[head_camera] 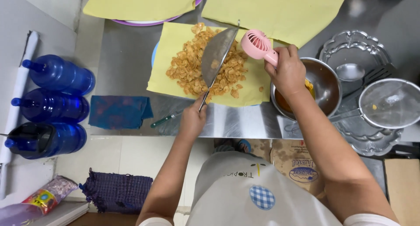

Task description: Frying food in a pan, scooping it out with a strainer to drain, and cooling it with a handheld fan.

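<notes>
L hand (192,117) grips skimmer (217,53) over chips (197,64) on yellow paper (168,55); R hand (286,70) grips pink fan (258,44). Risk: airflow or a scrape could scatter chips onto counter (245,121).

Showing up golden orange: fried chips (205,68), lying on pale yellow paper (168,73). Shining silver grey: flat metal scoop (216,55), steel counter (245,121), round bowl (326,84), mesh strainer (389,103). Glowing baby pink: little hand fan (258,45). Gleaming deep blue: three big water bottles (54,105). Looking dark blue with purple blotches: cloth (120,112) on the counter. Peeking out purple: tray rim (144,21) under another yellow sheet. Wearing light grey with a blue-and-white checked round patch: apron (245,195). Looking dark purple and woven: rag (116,191) on the floor.
</notes>
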